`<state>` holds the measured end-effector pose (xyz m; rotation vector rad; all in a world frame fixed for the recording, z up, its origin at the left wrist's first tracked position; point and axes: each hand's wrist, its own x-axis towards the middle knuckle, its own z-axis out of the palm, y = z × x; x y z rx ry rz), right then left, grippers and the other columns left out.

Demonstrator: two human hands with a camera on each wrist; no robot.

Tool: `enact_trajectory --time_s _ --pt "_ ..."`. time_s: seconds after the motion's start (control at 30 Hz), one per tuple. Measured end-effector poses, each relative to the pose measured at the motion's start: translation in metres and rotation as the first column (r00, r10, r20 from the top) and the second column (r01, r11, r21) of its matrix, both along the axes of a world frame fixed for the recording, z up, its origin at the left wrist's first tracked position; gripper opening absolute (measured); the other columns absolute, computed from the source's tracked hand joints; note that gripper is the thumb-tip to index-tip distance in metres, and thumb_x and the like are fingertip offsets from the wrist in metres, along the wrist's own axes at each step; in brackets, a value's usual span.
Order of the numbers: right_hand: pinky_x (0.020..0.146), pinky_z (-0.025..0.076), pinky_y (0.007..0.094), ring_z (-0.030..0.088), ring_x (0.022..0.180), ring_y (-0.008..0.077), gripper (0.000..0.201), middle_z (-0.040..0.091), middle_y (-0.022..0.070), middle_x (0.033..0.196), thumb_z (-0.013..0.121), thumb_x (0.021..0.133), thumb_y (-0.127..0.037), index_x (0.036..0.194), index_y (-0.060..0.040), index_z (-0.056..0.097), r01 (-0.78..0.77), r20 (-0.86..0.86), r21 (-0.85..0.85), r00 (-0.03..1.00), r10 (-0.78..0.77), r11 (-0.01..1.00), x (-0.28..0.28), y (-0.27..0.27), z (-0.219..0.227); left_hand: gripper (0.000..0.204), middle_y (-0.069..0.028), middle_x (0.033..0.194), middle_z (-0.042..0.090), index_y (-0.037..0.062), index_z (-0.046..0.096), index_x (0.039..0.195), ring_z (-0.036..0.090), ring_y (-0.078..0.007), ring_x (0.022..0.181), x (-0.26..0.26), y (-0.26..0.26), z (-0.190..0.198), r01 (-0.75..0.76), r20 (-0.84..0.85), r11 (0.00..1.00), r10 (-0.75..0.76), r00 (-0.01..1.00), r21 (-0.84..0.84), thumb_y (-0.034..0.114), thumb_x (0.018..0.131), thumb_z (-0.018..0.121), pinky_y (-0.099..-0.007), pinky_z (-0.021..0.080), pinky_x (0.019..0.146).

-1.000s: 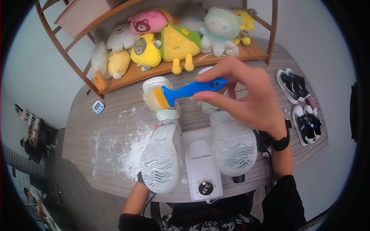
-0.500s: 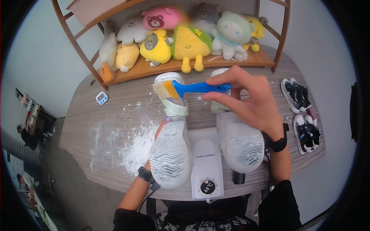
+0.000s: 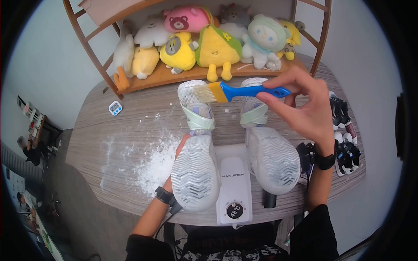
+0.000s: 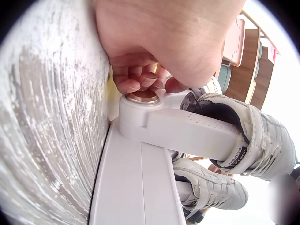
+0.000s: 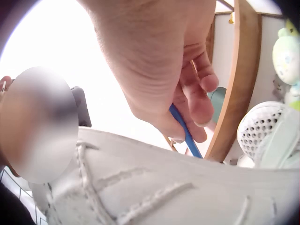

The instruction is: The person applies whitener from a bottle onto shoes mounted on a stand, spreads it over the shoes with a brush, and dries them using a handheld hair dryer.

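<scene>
My right hand (image 3: 300,102) pinches a blue-handled brush (image 3: 254,91) between thumb and fingers. Its pale bristles (image 3: 202,92) overlap the perforated footbed of the left sandal (image 3: 199,116), which has a mint strap. A matching sandal (image 3: 254,116) stands to its right, under the brush handle. In front, two white sneakers (image 3: 195,174) sit on a white shoe dryer (image 3: 233,167), soles facing me. My left hand (image 4: 159,47) is mostly behind the left sneaker in the head view; in the left wrist view its bent fingertips are right at a copper-coloured cap (image 4: 143,97) on the dryer. I cannot tell whether they grip anything.
White powder (image 3: 159,169) is spread on the table left of the shoes. A small timer (image 3: 115,108) stands farther left. Plush toys (image 3: 217,50) fill the wooden shelf (image 3: 170,76) at the back. Dark shoes (image 3: 346,154) and a small bottle stand at the right edge.
My right hand has moved right with the brush, uncovering more of the left sandal. The head view has shifted, and more of my left forearm and hand shows beside the left sneaker.
</scene>
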<state>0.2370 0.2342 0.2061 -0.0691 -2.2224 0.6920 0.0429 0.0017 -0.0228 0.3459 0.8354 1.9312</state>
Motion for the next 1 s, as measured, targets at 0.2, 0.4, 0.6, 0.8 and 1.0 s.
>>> enact_trajectory --time_s 0.2,0.4,0.6,0.8,1.0 --pt "0.047 0.037 0.0181 0.050 0.051 0.0017 0.020 0.073 0.0008 0.081 0.085 0.082 -0.009 0.097 -0.0046 0.073 -0.006 -0.052 -0.073 0.999 0.003 0.997 0.000 0.002 -0.002 0.024 -0.0067 0.108 0.069 0.0061 0.060 0.125 0.071 -0.0180 0.093 -0.001 0.002 0.003 -0.064 -0.228 0.997 0.054 0.972 -0.037 0.022 0.108 0.052 -0.0350 0.064 0.085" --pt "0.048 0.037 0.0192 0.053 0.053 0.0016 0.020 0.066 -0.0015 0.073 0.084 0.085 -0.011 0.100 -0.0042 0.072 -0.148 -0.057 -0.038 0.988 0.145 0.988 -0.015 -0.008 -0.011 0.024 -0.0067 0.108 0.069 0.0061 0.060 0.126 0.071 -0.0178 0.094 0.000 -0.002 0.003 -0.042 -0.255 0.998 0.028 0.966 -0.049 0.021 0.108 0.052 -0.0347 0.064 0.085" --pt "0.048 0.035 0.0194 0.051 0.053 0.0009 0.019 0.061 -0.0036 0.068 0.084 0.086 -0.011 0.097 -0.0041 0.070 -0.076 0.084 -0.234 0.992 0.098 0.969 -0.012 0.002 -0.012 0.024 -0.0068 0.109 0.068 0.0060 0.059 0.126 0.071 -0.0177 0.095 0.001 -0.004 0.004 -0.029 -0.284 0.998 0.013 0.959 -0.053 0.020 0.107 0.053 -0.0345 0.064 0.086" --pt "0.052 0.050 0.0207 0.065 0.061 0.0075 0.021 0.075 0.0056 0.093 0.084 0.083 -0.010 0.096 -0.0024 0.069 0.023 0.263 -0.237 0.964 0.041 0.971 0.002 0.007 0.003 0.024 -0.0069 0.110 0.068 0.0059 0.059 0.127 0.071 -0.0175 0.096 0.000 -0.006 0.005 -0.022 -0.309 0.998 0.003 0.951 -0.057 0.020 0.107 0.054 -0.0342 0.064 0.086" --pt "0.054 0.050 0.0203 0.064 0.061 0.0076 0.019 0.075 0.0059 0.093 0.083 0.084 -0.009 0.096 -0.0028 0.070 -0.003 0.167 -0.263 0.985 0.049 0.965 -0.001 0.004 0.000 0.025 -0.0069 0.111 0.068 0.0058 0.058 0.127 0.071 -0.0173 0.097 0.000 -0.005 0.007 -0.012 -0.339 0.998 -0.010 0.941 -0.064 0.019 0.107 0.055 -0.0339 0.063 0.087"
